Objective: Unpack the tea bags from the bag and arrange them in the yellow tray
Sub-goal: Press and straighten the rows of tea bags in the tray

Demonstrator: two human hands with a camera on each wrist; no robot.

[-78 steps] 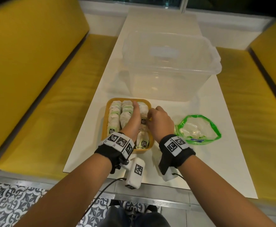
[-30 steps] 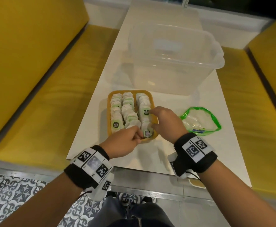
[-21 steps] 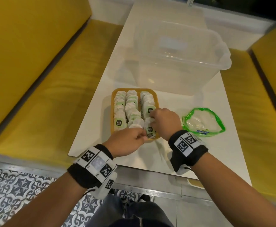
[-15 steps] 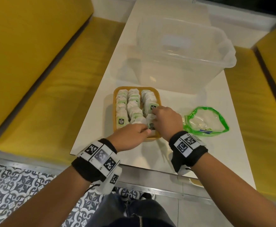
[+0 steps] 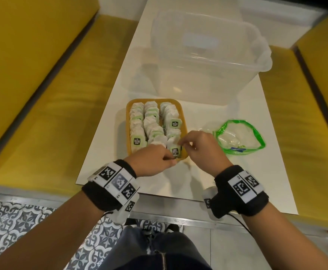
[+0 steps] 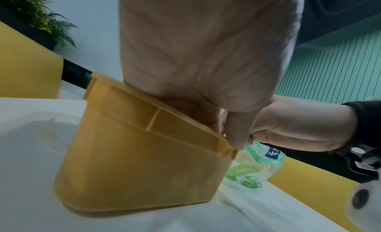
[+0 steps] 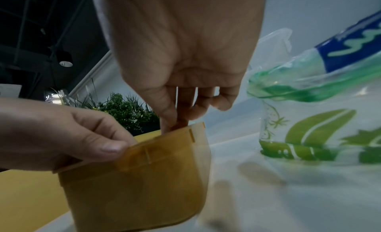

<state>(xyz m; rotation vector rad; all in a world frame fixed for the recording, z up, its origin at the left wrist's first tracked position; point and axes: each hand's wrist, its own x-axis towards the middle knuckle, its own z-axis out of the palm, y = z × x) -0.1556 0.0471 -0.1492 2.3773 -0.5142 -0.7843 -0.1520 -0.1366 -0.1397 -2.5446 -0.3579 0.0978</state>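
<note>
On my far left a yellow bench seat (image 5: 48, 98) runs alongside the white surface (image 5: 256, 172). Next comes the yellow tray (image 5: 128, 121), standing on the surface near its front edge and packed with three rows of tea bags (image 5: 151, 121), some showing green tags. My left hand (image 5: 153, 161) sits at the tray's near rim, its fingers curled and its thumb pressed to the rim; from the left wrist view the fingers dip inside, and I cannot tell what they pinch there. My right hand (image 5: 202, 147) hangs just beside it over the tray's near right corner, fingertips gathered and reaching down among the last bags. Right of that the green-rimmed bag (image 5: 239, 139) lies on the surface, mouth gaping. Behind the tray stands a clear plastic tub (image 5: 208, 55).
</note>
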